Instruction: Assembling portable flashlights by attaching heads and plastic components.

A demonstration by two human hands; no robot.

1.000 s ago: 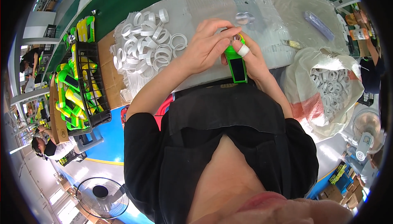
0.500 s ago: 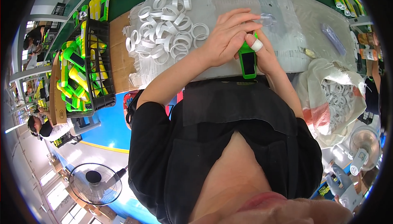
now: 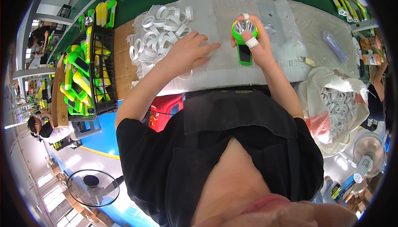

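Observation:
My right hand [image 3: 262, 49] grips a green flashlight [image 3: 245, 54] with a dark panel on its side. Its silver reflector faces up, and my thumb lies across the head. White wraps cover my thumb and one finger. Over the right edge of a heap of white plastic rings [image 3: 159, 30], my left hand [image 3: 188, 54] is open, its fingers stretched out and spread. Some rings beneath and beside it are partly hidden by the fingers. Just right of the flashlight lies a clear round lens [image 3: 270, 29] on the padded work surface [image 3: 226, 71].
On the left stands a black crate [image 3: 108, 106] full of green and yellow flashlights. A white sack [image 3: 309, 92] of rings sits at the right. More flashlights [image 3: 338, 3] lie at the far right, with a clear plastic bag [image 3: 335, 46] nearer. A fan [image 3: 92, 187] stands behind left.
My left hand has left the flashlight and moved left to the rings. My right hand now holds the flashlight alone, shifted slightly left, with its reflector in sight.

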